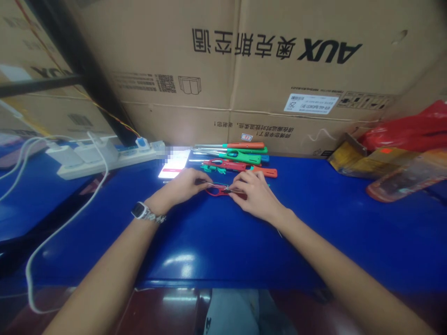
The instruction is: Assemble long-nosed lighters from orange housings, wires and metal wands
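Both hands meet at the middle of a blue table (pixel 223 242). My left hand (pixel 183 186), with a watch on its wrist, pinches one end of a red plastic lighter part (pixel 216 190) with a thin metal piece. My right hand (pixel 254 193) is closed over the other end of the same red part. Just behind them lies a pile of long lighters (pixel 240 156) in red, green and orange with metal tubes.
A lit phone (pixel 174 164) lies left of the pile. A white power strip (pixel 104 156) with chargers and cables sits at the far left. Large cardboard boxes (pixel 244 70) wall the back. Red and yellow plastic bags (pixel 401 153) lie at the right.
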Demonstrator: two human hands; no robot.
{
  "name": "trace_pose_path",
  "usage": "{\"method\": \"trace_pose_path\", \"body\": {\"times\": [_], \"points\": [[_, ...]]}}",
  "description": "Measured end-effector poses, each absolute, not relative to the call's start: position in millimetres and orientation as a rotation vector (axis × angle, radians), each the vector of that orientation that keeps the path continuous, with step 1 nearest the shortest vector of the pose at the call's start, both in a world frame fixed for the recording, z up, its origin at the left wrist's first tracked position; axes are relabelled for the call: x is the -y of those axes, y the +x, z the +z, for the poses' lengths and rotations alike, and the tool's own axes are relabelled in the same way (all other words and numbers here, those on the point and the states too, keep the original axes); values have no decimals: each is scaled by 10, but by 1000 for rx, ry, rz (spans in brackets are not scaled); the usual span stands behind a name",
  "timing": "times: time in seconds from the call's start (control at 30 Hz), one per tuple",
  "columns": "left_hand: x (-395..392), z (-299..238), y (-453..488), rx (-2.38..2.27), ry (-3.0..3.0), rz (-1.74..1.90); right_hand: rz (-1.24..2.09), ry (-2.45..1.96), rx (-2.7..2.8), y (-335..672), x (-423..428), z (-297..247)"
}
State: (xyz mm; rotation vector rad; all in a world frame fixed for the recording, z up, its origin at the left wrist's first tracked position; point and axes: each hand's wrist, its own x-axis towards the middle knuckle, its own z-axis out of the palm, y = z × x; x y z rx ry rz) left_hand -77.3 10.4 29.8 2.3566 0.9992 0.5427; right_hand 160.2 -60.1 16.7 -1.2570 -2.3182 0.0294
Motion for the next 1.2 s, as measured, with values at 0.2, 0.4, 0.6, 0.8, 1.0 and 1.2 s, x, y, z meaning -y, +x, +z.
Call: {"method": "trace_pose_path", "body": {"times": [0.2, 0.4, 0.6, 0.8, 1.0, 1.2], "points": [[-99, 293, -746, -1062, 2388, 519, 75, -1297, 2321, 1577, 575, 139], [-62, 319, -734, -1073, 2373, 487, 26, -1262, 2358, 1590, 542, 140], [-51, 317, -729, -984, 2314, 470, -72, -1236, 2410, 1578, 536, 146], [-65, 284, -737, -963, 2297, 485, -55, -1204, 2430, 1614, 538, 146], [-41, 267, -714, -967, 2290, 507, 106, -1180, 2399, 1720, 541, 97], [-34, 244, -635, -912, 2428, 500, 264, -1134, 2387, 1740, 529, 80]]}}
